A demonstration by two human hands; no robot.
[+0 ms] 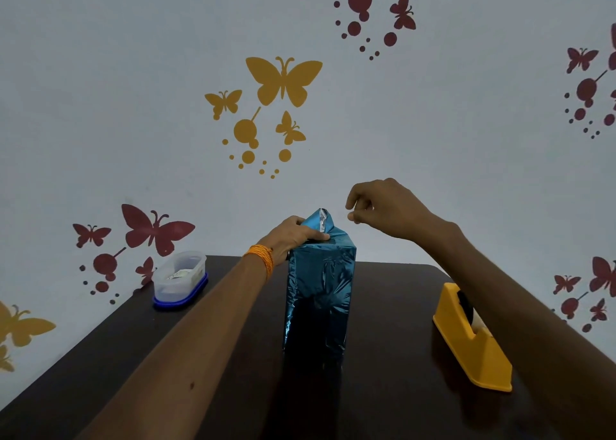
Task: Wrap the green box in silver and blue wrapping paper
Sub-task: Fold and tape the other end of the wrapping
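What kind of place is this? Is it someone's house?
Probably a room in a home, maybe a child's: butterfly stickers cover the wall, and a dark table holds a yellow tape dispenser and a plastic tub.

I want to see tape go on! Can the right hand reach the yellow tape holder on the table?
Probably yes. The right hand hovers by the top of the wrapped box, and the yellow tape holder sits on the table just below that forearm, with nothing between them.
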